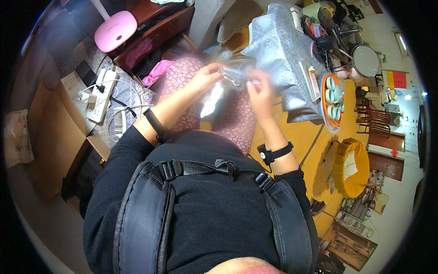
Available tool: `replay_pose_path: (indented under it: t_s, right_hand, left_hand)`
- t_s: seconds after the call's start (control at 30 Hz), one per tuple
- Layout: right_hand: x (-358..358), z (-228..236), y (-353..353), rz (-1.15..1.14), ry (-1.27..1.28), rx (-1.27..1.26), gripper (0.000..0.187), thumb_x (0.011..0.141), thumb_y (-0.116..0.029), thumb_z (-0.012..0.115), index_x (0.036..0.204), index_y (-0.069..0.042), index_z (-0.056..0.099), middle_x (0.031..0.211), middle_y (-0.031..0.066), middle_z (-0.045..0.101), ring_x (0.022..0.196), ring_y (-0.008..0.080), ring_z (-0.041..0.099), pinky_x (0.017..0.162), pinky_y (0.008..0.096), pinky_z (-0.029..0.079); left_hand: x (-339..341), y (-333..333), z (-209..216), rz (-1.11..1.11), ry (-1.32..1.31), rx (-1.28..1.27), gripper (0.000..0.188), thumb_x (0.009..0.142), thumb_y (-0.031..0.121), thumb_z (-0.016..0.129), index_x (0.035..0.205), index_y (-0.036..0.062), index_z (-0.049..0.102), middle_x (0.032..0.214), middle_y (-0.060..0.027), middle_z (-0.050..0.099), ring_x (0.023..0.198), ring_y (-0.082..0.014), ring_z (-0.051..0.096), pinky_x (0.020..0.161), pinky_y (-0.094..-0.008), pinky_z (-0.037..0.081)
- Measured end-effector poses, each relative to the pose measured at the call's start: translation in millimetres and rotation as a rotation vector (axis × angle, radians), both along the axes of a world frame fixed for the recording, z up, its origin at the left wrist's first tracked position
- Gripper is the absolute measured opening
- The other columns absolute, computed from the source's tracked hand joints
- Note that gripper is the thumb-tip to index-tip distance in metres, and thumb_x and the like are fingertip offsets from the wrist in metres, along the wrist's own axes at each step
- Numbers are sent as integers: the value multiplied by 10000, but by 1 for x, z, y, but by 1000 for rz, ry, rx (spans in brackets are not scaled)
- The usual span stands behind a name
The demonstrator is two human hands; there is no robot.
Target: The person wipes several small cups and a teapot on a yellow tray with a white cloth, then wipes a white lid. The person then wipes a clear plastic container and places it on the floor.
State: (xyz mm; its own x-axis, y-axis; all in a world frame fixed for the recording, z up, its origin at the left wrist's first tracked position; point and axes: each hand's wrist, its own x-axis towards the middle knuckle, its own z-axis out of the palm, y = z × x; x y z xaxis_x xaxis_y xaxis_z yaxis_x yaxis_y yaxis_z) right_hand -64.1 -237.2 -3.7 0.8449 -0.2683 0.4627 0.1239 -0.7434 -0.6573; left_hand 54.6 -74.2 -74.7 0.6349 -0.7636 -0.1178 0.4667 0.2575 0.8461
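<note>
**Both hands on a small clear packet, held over the lap**

Nearest the camera: dark top and a strapped dark pack [210, 214] across the chest, forearms coming up from it. Black band on each wrist.

Left hand [206, 75]: fingers curled, pinching the left end of a small clear plastic packet [233, 76]. A white crumpled wrapper [211, 101] hangs just below that hand; whether the hand grips it I can't tell, it's blown out.

Right hand [259, 93]: fingers narrowed onto the packet's right end. Packet sits between the two hands, above the patterned lap [237, 121]. Contents blurred, can't tell.

Handling, my read: light, thin film, limp and a bit slippery, so it'll crumple rather than hold shape. Best hold is a fingertip pinch at the edges or corners, as now; squeezing the middle would just buckle it.

Further out: grey quilted cover [283, 50] on the yellow table [292, 137], orange tray of pale cups [332, 98], round mirror [365, 60]. Left side: cardboard box [50, 137], white power strip [101, 96], pink lamp [115, 30].
</note>
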Motion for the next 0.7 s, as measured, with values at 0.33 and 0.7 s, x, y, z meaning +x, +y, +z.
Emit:
replay_pose_path:
  t_s: [0.33, 0.7]
  right_hand:
    - [9, -6, 28, -3, 239, -304, 138, 860, -161, 630, 962, -122, 714, 883, 86, 612, 802, 291, 622, 709, 369, 500]
    - [1, -7, 31, 46, 510, -379, 294, 827, -212, 643, 1099, -102, 652, 839, 136, 623, 757, 335, 649, 655, 436, 514]
  left_hand:
    - [-13, -8, -3, 188, -142, 171, 323, 878, 35, 530, 1196, -21, 533, 1017, -77, 619, 921, -128, 586, 810, -238, 476]
    - [-15, -1, -2, 224, -228, 155, 333, 884, 54, 542, 1207, -26, 535, 1024, -100, 620, 943, -152, 592, 820, -264, 492]
